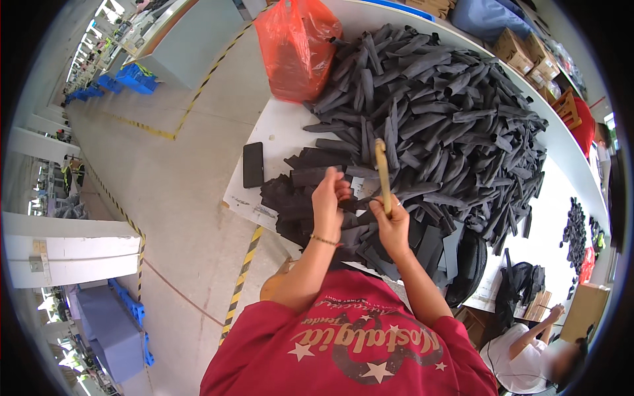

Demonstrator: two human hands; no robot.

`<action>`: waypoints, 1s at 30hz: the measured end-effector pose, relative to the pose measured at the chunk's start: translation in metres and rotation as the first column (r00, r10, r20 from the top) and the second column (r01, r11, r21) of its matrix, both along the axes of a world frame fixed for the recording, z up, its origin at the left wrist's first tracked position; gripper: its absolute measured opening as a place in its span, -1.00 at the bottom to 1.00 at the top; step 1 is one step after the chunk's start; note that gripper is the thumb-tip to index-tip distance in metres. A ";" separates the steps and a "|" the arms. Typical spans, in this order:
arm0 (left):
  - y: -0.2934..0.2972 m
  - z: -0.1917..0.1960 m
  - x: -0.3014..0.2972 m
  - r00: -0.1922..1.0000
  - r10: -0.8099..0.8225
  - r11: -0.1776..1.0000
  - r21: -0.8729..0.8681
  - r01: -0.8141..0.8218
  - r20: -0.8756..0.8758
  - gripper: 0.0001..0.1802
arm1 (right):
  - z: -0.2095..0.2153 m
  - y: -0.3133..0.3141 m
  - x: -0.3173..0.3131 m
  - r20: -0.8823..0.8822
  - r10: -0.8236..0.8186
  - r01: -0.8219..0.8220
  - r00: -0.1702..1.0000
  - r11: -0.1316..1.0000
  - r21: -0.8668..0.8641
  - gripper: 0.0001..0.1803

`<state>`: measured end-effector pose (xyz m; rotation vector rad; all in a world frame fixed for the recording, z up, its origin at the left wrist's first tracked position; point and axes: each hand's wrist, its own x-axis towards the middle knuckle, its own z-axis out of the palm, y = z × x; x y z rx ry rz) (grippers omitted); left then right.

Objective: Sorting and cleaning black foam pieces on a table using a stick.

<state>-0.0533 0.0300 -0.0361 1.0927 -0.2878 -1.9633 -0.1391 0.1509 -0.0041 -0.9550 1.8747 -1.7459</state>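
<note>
My right hand (394, 230) is closed around the lower end of a pale wooden stick (383, 173). The stick stands nearly upright in the picture, its far end slightly thicker and knobbed. Just left of it, my left hand (327, 206) has loosely curled fingers with the thumb apart, and I see nothing between them. Beneath both hands lie flat black fabric pieces (285, 206) on the white table (243, 198). Beyond the hands rises a large heap of dark grey fabric tubes (449, 119); the stick's far end overlaps it in view.
A black phone (253, 165) lies at the table's left edge. An orange-red plastic bag (295, 53) stands at the far left corner. To the right are a black mesh item (467, 267), black bags (518, 290) and a seated person in white (522, 360). Cardboard boxes (515, 49) sit behind.
</note>
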 end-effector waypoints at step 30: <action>-0.094 -0.059 0.030 0.233 0.377 -0.020 -0.243 0.970 0.896 -0.84 | 0.021 -0.056 -0.158 -0.336 -0.358 0.437 0.871 0.878 0.194 -0.70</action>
